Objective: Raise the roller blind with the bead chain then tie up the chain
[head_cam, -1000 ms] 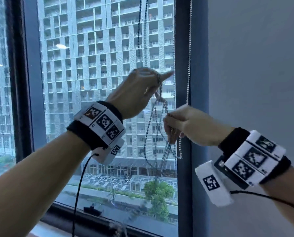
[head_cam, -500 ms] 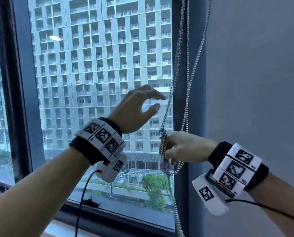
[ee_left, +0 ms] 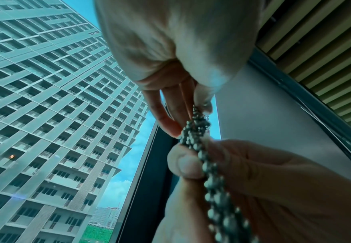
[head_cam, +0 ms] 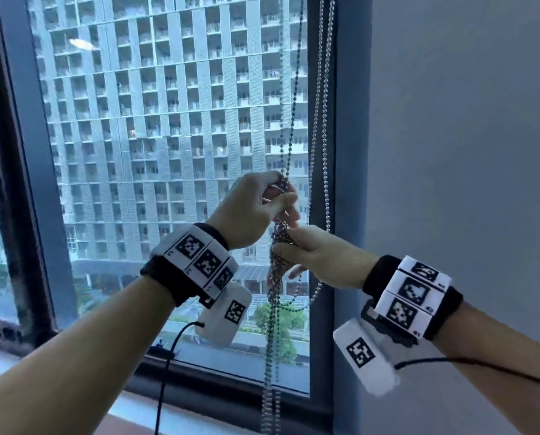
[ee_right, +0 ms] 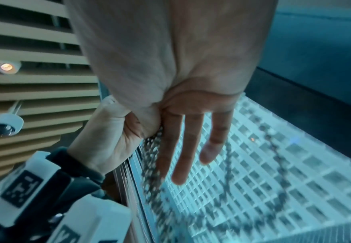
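Observation:
The metal bead chain (head_cam: pixel 321 98) hangs in several strands along the right edge of the window. My left hand (head_cam: pixel 284 188) pinches the strands between thumb and fingertips, seen close in the left wrist view (ee_left: pixel 199 111). Just below it, my right hand (head_cam: pixel 286 241) grips a gathered bundle of chain (head_cam: pixel 275 277) between thumb and forefinger, its other fingers (ee_right: pixel 191 148) stretched out. The two hands nearly touch. Loose loops of the chain (ee_right: pixel 228 164) dangle under the right hand, and the bundle reaches down to the sill. The roller blind itself is out of view and the glass is uncovered.
The dark window frame post (head_cam: pixel 323 340) stands right behind the chain, with a plain grey wall (head_cam: pixel 451 152) to its right. A window sill (head_cam: pixel 130 406) runs below. A black cable (head_cam: pixel 165 372) hangs from my left wrist. Overhead is a slatted ceiling (ee_right: pixel 35 92) with a spotlight (ee_right: pixel 6 66).
My left hand, open and off the chain half a second ago, now pinches the strands just above my right hand. The right hand has kept its hold on the bundle.

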Action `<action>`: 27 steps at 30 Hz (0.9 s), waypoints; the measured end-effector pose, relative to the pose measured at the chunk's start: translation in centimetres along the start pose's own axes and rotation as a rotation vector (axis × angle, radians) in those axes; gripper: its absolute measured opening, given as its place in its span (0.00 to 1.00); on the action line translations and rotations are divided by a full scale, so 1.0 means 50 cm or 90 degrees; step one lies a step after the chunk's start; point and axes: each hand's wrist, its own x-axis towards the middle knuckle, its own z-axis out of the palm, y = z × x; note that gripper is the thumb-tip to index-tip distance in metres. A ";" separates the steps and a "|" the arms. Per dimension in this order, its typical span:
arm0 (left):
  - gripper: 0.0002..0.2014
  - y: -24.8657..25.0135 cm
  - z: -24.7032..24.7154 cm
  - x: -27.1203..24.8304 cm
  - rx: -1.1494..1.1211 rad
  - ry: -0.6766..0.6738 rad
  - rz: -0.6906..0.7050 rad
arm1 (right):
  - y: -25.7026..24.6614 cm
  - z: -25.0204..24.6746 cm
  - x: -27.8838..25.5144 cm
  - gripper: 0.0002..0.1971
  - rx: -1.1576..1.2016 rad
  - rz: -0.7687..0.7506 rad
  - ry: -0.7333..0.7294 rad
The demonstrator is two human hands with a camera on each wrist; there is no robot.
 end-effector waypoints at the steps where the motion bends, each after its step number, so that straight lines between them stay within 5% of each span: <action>1: 0.06 0.000 -0.003 -0.003 -0.014 0.004 -0.008 | 0.002 0.007 -0.002 0.11 0.026 -0.004 -0.015; 4: 0.07 0.001 -0.014 -0.014 -0.050 0.009 -0.031 | 0.009 0.024 -0.006 0.14 0.053 -0.006 -0.060; 14: 0.09 -0.004 -0.022 -0.037 -0.089 -0.021 -0.069 | -0.009 -0.037 -0.023 0.16 -0.171 0.041 0.008; 21: 0.11 -0.002 -0.013 -0.043 -0.082 -0.102 -0.086 | -0.071 -0.022 -0.068 0.23 -0.432 0.145 -0.009; 27: 0.14 0.002 -0.041 -0.050 0.011 -0.169 -0.067 | -0.114 0.012 -0.006 0.10 -0.204 0.098 -0.106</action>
